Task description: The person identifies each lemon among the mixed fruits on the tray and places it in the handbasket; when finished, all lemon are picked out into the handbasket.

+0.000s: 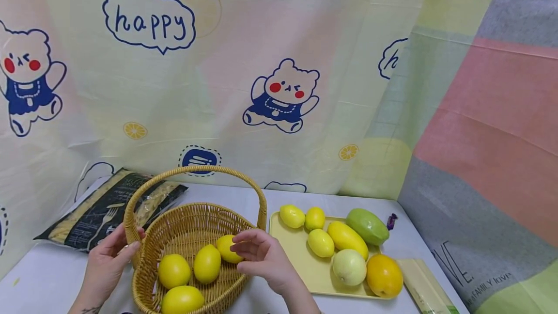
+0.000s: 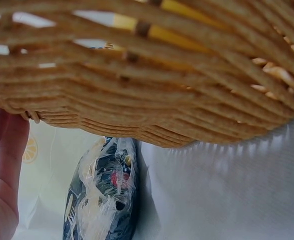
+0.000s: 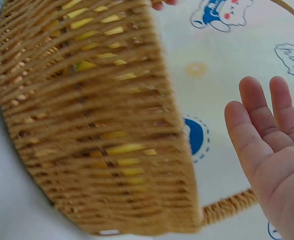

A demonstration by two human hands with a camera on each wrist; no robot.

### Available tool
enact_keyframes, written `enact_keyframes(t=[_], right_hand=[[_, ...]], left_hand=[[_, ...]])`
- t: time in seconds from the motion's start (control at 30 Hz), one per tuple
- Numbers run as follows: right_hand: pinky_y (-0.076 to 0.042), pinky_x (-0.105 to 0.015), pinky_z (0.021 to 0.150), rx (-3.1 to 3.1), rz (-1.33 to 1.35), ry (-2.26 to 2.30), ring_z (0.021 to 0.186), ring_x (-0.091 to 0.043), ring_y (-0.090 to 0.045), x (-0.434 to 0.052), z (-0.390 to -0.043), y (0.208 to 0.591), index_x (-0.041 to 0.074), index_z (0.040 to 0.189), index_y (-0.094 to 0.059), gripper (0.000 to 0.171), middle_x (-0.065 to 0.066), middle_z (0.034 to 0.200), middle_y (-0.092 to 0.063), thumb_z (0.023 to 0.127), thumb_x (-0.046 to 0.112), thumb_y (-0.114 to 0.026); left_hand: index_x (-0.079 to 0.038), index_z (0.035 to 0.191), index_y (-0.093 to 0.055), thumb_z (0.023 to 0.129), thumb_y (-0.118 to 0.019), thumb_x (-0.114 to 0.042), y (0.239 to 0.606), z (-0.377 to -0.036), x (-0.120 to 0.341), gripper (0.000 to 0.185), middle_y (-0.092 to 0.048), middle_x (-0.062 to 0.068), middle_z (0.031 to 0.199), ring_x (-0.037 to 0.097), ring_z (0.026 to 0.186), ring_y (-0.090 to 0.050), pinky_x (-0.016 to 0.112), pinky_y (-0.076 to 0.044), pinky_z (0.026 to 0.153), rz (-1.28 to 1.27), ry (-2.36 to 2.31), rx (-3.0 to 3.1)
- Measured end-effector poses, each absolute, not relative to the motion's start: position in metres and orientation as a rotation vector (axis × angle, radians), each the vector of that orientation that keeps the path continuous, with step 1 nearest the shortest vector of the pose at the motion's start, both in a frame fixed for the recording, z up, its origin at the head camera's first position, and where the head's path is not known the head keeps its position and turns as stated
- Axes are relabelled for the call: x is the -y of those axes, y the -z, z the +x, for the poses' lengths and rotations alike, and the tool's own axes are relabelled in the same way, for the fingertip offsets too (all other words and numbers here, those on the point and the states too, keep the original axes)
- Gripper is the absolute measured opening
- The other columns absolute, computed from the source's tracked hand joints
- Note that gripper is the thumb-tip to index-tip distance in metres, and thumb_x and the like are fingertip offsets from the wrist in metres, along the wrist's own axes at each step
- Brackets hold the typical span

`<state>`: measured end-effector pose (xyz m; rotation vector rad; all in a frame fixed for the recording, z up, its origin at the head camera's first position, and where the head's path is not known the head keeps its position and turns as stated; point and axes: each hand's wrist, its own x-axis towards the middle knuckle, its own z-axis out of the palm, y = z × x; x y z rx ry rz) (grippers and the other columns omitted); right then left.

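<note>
Head view: pinches the wicker basket [image 1: 187,224] at the left foot of its handle [image 1: 196,169] with the left hand [image 1: 106,261], holds the right hand [image 1: 265,259] loosely spread over the right rim, with four yellow fruits [image 1: 174,271] inside the basket on the white tabletop [image 1: 48,277], left of a tray [image 1: 298,263] bearing assorted fruit [image 1: 347,240].

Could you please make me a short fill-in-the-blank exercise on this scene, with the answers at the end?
1. The grip touching the wicker basket is the person's ____ one.
2. The number of yellow fruits visible inside the basket in the head view is ____.
3. In the head view, the pale yellow tray lies to the ____ of the basket.
4. The pale utensil printed on the black bag is a ____.

Missing words: left; four; right; fork.
</note>
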<state>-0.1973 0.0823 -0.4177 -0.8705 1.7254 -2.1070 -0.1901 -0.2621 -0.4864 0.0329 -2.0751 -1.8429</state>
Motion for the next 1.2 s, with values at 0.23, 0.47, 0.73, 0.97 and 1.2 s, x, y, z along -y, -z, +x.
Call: enact_keyframes(t=[0.23, 0.47, 0.73, 0.97, 1.2], right_hand=[[-0.049, -0.031, 0.094, -1.758, -0.887, 2.229, 0.104, -0.016, -0.061, -0.107, -0.201, 0.415, -0.013, 0.114, -0.047, 0.045, 0.002, 0.111, -0.063, 0.076, -0.004, -0.067], [-0.051, -0.028, 0.089, -1.937, -0.678, 2.437, 0.098, -0.014, -0.061, -0.137, -0.211, 0.419, 0.005, 0.109, -0.056, 0.037, 0.005, 0.105, -0.064, 0.075, -0.006, -0.066], [-0.049, -0.025, 0.090, -2.114, -0.214, 2.636, 0.101, -0.017, -0.060, -0.167, -0.223, 0.429, -0.003, 0.116, -0.049, 0.045, 0.002, 0.105, -0.062, 0.075, -0.014, -0.063], [-0.044, -0.027, 0.097, -2.243, 0.054, 2.619, 0.108, -0.017, -0.055, -0.184, -0.228, 0.437, 0.006, 0.118, -0.050, 0.047, 0.007, 0.106, -0.059, 0.076, -0.013, -0.063], [-0.033, -0.037, 0.106, -2.280, 0.172, 2.628, 0.108, -0.012, -0.052, -0.195, -0.235, 0.443, 0.000, 0.123, -0.046, 0.050, 0.010, 0.106, -0.058, 0.077, -0.011, -0.063]], left_hand=[[-0.008, 0.143, -0.036, 0.089, -0.062, -0.014, 0.473, -0.184, 0.255, 0.060, -0.062, -0.024, 0.100, -0.008, 0.093, -0.058, 0.008, -0.050, 0.074, 0.030, 1.836, 2.081], [-0.006, 0.140, -0.039, 0.088, -0.062, -0.008, 0.453, -0.173, 0.246, 0.057, -0.063, -0.024, 0.097, -0.010, 0.090, -0.058, 0.007, -0.049, 0.072, -0.027, 1.863, 2.021], [-0.006, 0.134, -0.048, 0.086, -0.064, -0.004, 0.450, -0.173, 0.248, 0.051, -0.065, -0.022, 0.095, -0.007, 0.087, -0.060, 0.011, -0.052, 0.069, -0.058, 1.811, 2.035], [-0.003, 0.128, -0.053, 0.084, -0.062, 0.005, 0.445, -0.173, 0.247, 0.046, -0.065, -0.018, 0.098, -0.003, 0.086, -0.062, 0.012, -0.053, 0.068, -0.178, 1.794, 1.983], [-0.004, 0.131, -0.050, 0.091, -0.052, 0.004, 0.440, -0.173, 0.247, 0.042, -0.065, -0.015, 0.102, -0.003, 0.089, -0.062, 0.011, -0.052, 0.070, -0.261, 1.836, 1.897]])
